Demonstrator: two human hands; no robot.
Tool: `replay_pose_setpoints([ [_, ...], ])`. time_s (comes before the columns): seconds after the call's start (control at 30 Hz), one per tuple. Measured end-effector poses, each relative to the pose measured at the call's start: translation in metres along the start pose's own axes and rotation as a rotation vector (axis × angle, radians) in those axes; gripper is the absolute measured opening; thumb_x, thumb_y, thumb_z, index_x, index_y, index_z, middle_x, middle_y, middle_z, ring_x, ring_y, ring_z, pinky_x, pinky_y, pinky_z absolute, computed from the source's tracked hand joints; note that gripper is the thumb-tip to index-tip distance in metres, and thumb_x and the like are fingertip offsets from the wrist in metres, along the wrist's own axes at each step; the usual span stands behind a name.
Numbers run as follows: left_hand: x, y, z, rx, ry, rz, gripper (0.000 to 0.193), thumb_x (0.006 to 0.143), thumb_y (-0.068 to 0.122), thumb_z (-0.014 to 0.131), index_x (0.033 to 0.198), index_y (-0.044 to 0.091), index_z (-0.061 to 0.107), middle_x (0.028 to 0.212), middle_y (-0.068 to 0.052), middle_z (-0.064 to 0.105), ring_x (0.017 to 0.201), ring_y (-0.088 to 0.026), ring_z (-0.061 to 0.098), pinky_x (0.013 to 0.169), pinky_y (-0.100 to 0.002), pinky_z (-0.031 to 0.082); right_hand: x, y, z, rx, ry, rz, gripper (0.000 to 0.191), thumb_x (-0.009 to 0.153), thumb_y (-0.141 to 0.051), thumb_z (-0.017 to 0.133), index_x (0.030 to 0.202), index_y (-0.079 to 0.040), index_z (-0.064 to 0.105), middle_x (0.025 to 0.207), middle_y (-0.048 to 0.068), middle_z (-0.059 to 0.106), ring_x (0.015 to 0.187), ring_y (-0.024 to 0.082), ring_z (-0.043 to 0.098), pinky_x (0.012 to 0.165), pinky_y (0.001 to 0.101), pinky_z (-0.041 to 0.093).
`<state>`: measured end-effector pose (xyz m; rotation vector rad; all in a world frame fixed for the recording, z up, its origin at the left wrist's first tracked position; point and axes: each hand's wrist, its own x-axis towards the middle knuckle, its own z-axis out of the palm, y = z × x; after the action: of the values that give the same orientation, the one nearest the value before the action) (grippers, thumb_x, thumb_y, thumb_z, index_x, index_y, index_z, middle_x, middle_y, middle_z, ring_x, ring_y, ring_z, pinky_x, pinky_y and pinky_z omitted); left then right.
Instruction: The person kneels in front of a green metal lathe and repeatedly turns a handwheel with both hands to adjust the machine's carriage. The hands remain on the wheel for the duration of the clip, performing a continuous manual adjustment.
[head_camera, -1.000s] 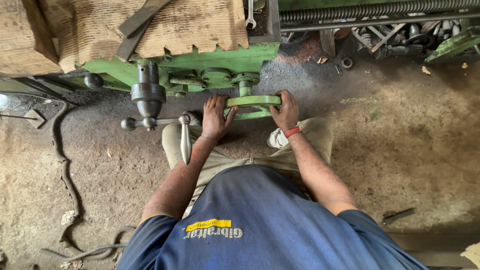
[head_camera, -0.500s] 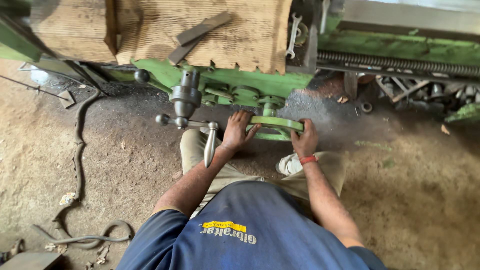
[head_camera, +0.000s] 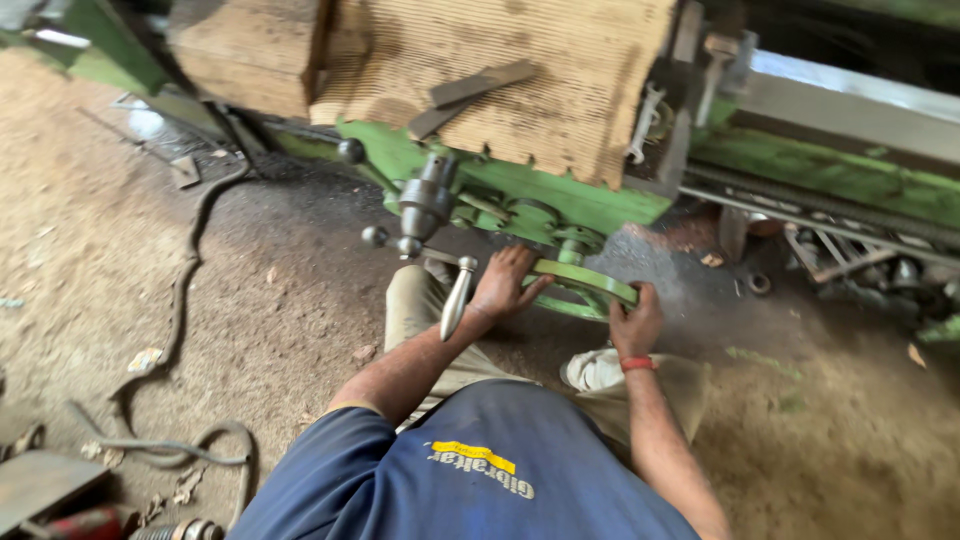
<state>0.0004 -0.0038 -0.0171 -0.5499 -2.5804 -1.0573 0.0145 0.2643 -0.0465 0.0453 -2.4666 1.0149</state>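
My left hand (head_camera: 505, 285) lies on the left part of a green handwheel (head_camera: 585, 280) on the front of a green machine (head_camera: 600, 205), with its fingers curled over the rim. On the wheel's right rim, my right hand (head_camera: 635, 325) is closed; a red band is on that wrist. A steel lever with ball knobs (head_camera: 455, 295) hangs just left of my left hand, below a grey metal hub (head_camera: 425, 205). My blue shirt and tan trousers fill the lower middle.
Worn cardboard (head_camera: 520, 75) with two flat metal bars lies on top of the machine. A long screw and rail (head_camera: 830, 195) run to the right. A hose (head_camera: 185, 290) snakes across the dirt floor at left. Metal parts and scraps (head_camera: 850, 265) sit under the machine at right.
The view has swung and tilted, so the machine now sits further right and slanted. Both hands stay on the handwheel, which seems slightly turned.
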Motion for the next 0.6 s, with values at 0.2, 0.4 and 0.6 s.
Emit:
replay_pose_setpoints([
  [0.2, -0.0021, 0.0037, -0.0066, -0.06, 0.018, -0.029, 0.051, 0.099, 0.044, 0.065, 0.122, 0.0, 0.063, 0.113, -0.02, 0.063, 0.108, -0.041, 0.059, 0.095, -0.05, 0.045, 0.0006, 0.0032, 0.0019, -0.055, 0.013, -0.048, 0.026, 0.086, -0.012, 0.076, 0.107, -0.005, 0.061, 0.098, 0.017, 0.066, 0.091, 0.041, 0.065, 0.08, 0.0481, 0.051],
  [0.4, 0.0009, 0.0059, -0.0091, -0.064, 0.007, -0.03, 0.05, 0.099, 0.044, 0.064, 0.123, 0.0, 0.063, 0.112, -0.02, 0.063, 0.108, -0.041, 0.059, 0.094, -0.05, 0.045, 0.0025, 0.0031, 0.0012, -0.061, 0.019, -0.055, 0.027, 0.084, -0.012, 0.076, 0.106, -0.005, 0.062, 0.098, 0.017, 0.067, 0.091, 0.041, 0.066, 0.08, 0.0484, 0.051],
  [0.6, -0.0024, 0.0023, -0.0087, -0.058, 0.012, -0.028, 0.05, 0.099, 0.044, 0.064, 0.121, -0.001, 0.063, 0.11, -0.02, 0.062, 0.106, -0.041, 0.059, 0.093, -0.05, 0.045, 0.0002, 0.0022, 0.0026, -0.048, -0.005, -0.034, 0.027, 0.084, -0.012, 0.076, 0.105, -0.004, 0.062, 0.096, 0.018, 0.067, 0.09, 0.041, 0.066, 0.08, 0.0484, 0.051],
])
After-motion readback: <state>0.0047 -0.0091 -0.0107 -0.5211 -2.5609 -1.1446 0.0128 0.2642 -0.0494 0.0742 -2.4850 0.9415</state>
